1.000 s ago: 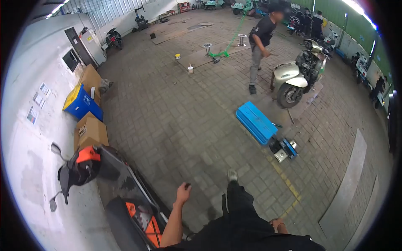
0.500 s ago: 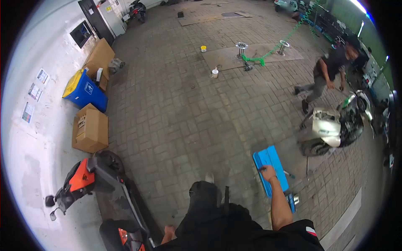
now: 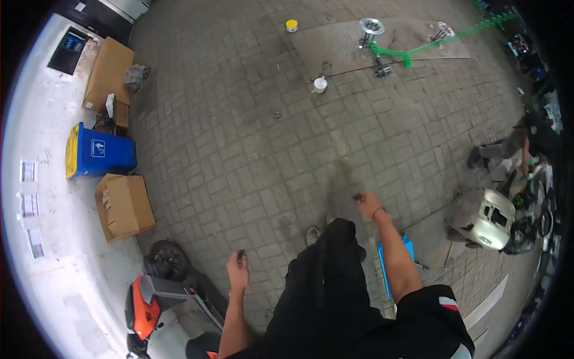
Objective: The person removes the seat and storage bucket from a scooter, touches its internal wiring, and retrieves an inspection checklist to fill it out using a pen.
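Note:
My left hand [image 3: 238, 270] is low at the centre-left, its fingers curled around a small dark object [image 3: 241, 256] that I cannot make out. Further right, my right hand [image 3: 369, 205] is held out over the brick floor, closed on another small dark thing [image 3: 359, 197]. Beneath my right forearm lies a blue toolbox [image 3: 409, 244], partly hidden by the arm. One shoe [image 3: 313, 236] shows on the paving between the hands.
Along the left wall stand cardboard boxes [image 3: 130, 203], a blue bin [image 3: 106, 154] and an orange-black scooter [image 3: 145, 308]. A person [image 3: 505, 148] is beside a pale scooter [image 3: 492, 219] at right. Ahead are a white cup [image 3: 320, 85], metal stands [image 3: 371, 27] and a green coiled hose [image 3: 391, 54].
The view has moved forward and turned down. My right hand has risen from over the toolbox, and my left hand has come forward. The toolbox and pale scooter now sit lower and further right.

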A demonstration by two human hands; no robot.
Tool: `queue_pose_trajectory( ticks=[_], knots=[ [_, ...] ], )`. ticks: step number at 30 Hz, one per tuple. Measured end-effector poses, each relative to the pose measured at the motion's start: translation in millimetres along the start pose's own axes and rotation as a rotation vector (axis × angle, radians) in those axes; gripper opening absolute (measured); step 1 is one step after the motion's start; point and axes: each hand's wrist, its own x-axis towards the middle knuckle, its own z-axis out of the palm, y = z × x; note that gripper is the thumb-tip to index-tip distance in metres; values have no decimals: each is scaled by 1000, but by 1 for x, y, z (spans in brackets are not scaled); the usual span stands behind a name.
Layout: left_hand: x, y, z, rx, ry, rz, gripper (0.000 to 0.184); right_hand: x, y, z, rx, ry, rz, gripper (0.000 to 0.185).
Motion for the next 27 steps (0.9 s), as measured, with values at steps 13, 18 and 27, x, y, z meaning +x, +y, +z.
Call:
queue_pose_trajectory(
  ticks=[13,18,27],
  knots=[
    [389,32,169,708,-772,-259,34,814,-21,-53,-172,287,173,112],
    [533,168,193,621,-639,-426,38,874,-26,-61,-194,58,206,97],
    [754,424,143,537,-589,-417,46,860,-197,-427,-16,382,266,91]
  ],
)
